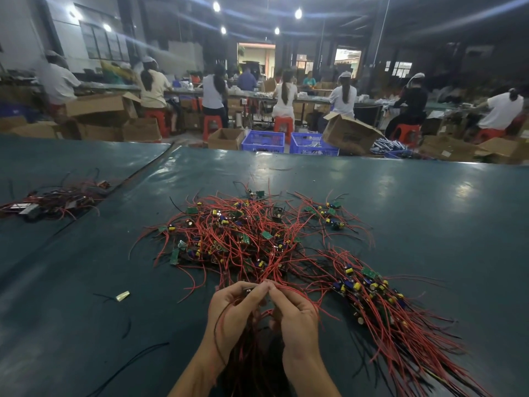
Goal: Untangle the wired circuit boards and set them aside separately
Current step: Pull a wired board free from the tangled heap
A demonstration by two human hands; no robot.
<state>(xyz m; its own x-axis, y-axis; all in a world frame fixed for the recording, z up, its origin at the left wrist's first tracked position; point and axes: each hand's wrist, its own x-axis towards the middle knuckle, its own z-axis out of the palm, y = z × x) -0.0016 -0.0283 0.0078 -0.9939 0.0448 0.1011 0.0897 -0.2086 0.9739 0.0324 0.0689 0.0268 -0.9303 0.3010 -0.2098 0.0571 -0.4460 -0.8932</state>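
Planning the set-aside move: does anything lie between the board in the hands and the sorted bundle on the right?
Only wires. The left hand and right hand pinch the board; red wires by it run into the pile, and some loose ones cross the gap toward the bundle.

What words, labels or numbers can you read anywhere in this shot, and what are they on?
No text can be read here.
Wired circuit boards: any markings are too small to read.
Tipped cardboard box: print, if any, is blurred.
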